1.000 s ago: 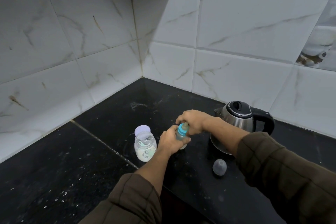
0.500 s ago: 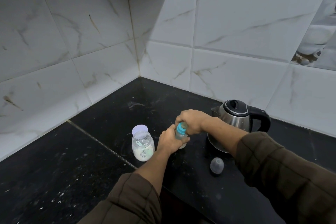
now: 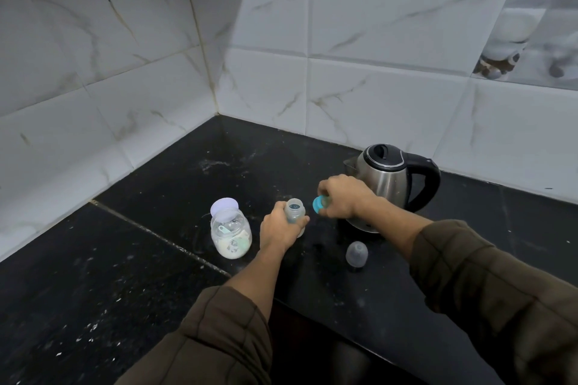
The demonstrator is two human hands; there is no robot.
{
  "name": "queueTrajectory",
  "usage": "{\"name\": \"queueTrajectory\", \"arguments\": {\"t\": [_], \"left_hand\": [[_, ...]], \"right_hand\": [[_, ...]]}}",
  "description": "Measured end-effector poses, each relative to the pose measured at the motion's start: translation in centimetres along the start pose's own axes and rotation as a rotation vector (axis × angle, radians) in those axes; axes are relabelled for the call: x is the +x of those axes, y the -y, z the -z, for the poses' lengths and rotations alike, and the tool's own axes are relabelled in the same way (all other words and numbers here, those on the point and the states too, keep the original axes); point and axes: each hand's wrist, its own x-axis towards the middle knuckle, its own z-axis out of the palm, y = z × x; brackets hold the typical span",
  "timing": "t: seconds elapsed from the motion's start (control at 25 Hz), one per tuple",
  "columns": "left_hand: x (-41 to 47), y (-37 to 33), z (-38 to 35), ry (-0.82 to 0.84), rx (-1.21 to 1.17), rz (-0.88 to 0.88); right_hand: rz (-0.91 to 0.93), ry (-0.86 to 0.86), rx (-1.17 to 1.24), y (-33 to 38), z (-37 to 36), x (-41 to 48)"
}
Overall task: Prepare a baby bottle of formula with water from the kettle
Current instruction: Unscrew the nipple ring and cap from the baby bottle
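Observation:
My left hand (image 3: 281,228) grips a small clear baby bottle (image 3: 295,209) that stands upright on the black counter, its mouth uncovered. Just to its right, my right hand (image 3: 342,197) holds the teal screw ring with the nipple (image 3: 319,204), lifted off the bottle and tilted sideways. A steel kettle (image 3: 387,178) with a black lid and handle stands behind my right hand. Left of the bottle sits an open clear jar of white formula powder (image 3: 231,236) with a scoop inside.
The jar's pale lid (image 3: 223,205) lies behind the jar. A clear dome cap (image 3: 356,255) stands on the black counter (image 3: 125,275) in front of the kettle. White marble-look tiled walls meet in a corner behind. White specks dot the counter on the left.
My right hand has taken the teal nipple ring off the bottle and moved it to the right. The left hand still holds the bottle in place.

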Motion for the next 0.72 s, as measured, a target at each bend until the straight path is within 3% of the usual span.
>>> {"name": "queueTrajectory", "arguments": {"t": [0.36,0.72], "left_hand": [[-0.6,0.2,-1.3,-0.002,-0.006,-0.046],[-0.5,0.8,-1.1,-0.007,-0.049,-0.036]], "right_hand": [[-0.017,0.377,-0.188,-1.0,-4.0,-2.5],[-0.022,0.362,-0.184,-0.4,-4.5,-2.2]]}}
